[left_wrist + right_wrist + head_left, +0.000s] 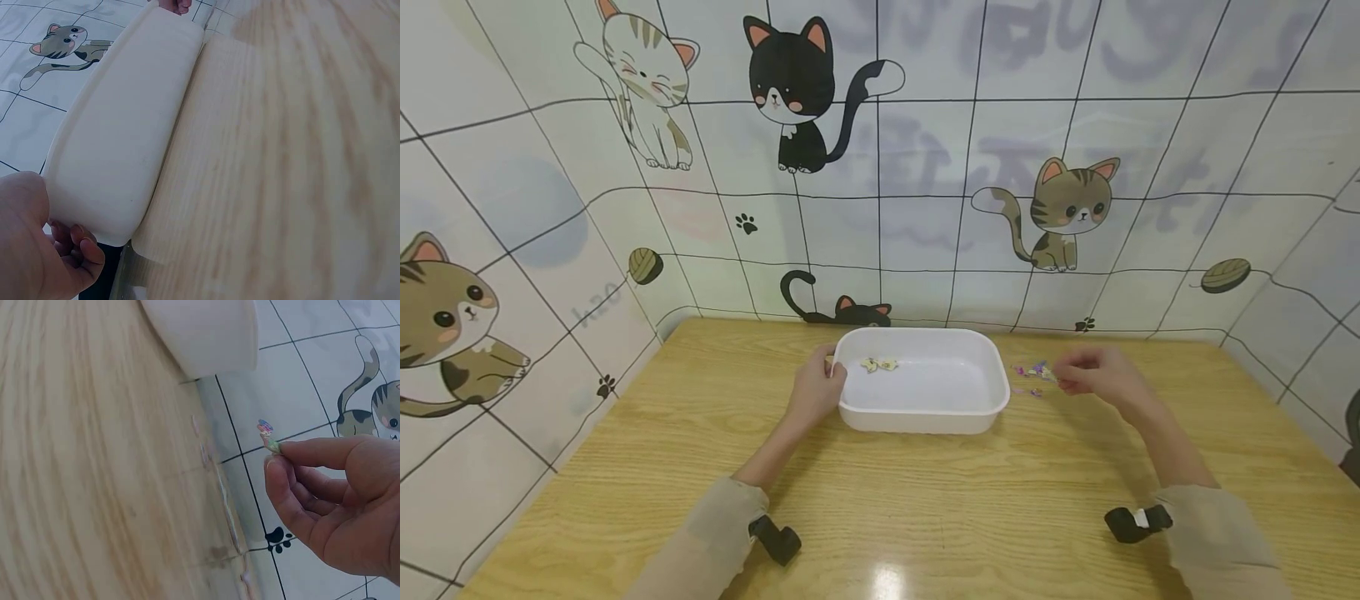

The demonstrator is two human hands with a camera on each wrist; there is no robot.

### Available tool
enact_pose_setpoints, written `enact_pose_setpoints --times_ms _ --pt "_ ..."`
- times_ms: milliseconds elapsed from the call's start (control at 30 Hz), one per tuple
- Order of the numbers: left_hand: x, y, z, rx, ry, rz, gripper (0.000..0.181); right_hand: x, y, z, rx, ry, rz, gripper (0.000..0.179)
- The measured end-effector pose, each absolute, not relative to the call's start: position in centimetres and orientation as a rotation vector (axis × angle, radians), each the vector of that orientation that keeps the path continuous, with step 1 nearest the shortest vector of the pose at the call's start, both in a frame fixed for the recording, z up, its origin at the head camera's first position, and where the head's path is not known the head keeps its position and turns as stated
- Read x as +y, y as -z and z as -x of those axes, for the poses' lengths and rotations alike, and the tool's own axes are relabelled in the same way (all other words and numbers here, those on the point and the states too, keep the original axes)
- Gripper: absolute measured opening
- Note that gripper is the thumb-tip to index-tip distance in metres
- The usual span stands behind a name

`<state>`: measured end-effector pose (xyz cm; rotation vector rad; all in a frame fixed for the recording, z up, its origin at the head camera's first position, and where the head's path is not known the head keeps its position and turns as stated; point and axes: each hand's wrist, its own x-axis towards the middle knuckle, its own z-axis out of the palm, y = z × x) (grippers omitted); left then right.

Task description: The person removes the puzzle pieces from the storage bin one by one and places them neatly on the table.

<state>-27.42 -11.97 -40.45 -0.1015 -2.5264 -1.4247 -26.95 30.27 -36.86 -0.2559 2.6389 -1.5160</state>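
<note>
A white rectangular basin [925, 421] stands on the table. My left hand [817, 389] grips its left end, thumb over the rim and the other fingers curled under it in the left wrist view. Inside, near that end, lie two small pale-yellow pieces [889, 364]. To the right of the basin, my right hand [1101, 377] pinches a small flat piece [267, 437], green, pink and purple, between thumb and forefinger. Just left of those fingertips, several small purple and pink pieces [1036, 369] lie on the table; their exact kind is too small to make out.
The wooden table [880, 500] meets a backdrop [925, 167] printed with cartoon cats and grid lines behind and at both sides. A dark object [1352, 425] shows at the right edge. Black wrist mounts [775, 540] sit on both sleeves.
</note>
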Motion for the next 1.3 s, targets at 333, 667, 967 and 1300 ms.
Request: enact_pose_setpoints --times_ms 333,667,967,1300 --pt "-12.0 40.5 27.5 -2.524 1.440 0.091 0.041 32.0 37.6 26.9 2.617 1.366 0.159 0.036" --pt "-12.0 40.6 27.5 -2.530 1.427 0.105 0.042 32.0 38.4 26.9 2.583 1.329 0.100 0.031" --pt "-11.8 40.6 27.5 -2.522 1.436 0.089 0.041 32.5 38.6 26.7 2.617 1.289 0.104 0.031" --pt "-11.9 40.6 27.6 -2.525 1.424 0.086 0.040 32.5 37.8 26.8 2.656 1.261 0.118 0.046"
